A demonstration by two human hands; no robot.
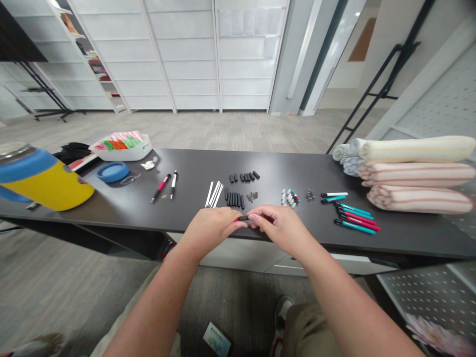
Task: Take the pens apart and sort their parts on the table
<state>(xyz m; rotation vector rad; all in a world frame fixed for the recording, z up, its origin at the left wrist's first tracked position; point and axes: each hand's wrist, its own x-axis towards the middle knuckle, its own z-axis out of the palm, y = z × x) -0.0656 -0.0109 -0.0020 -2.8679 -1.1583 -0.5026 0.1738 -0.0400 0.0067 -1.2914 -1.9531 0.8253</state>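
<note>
Several towels point(418, 173) near pen barrels point(357, 217)

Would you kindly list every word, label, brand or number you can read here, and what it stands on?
No text is readable.
Card-like item on the floor: lettering-like marks, too small and blurred.
Pen part between the hands: no lettering discernible.
Pen barrels: none discernible.

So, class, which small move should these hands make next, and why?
Probably push the black piece snugly against the red part: the left hand and right hand meet there, while the white sticks lie loose beyond.
</note>
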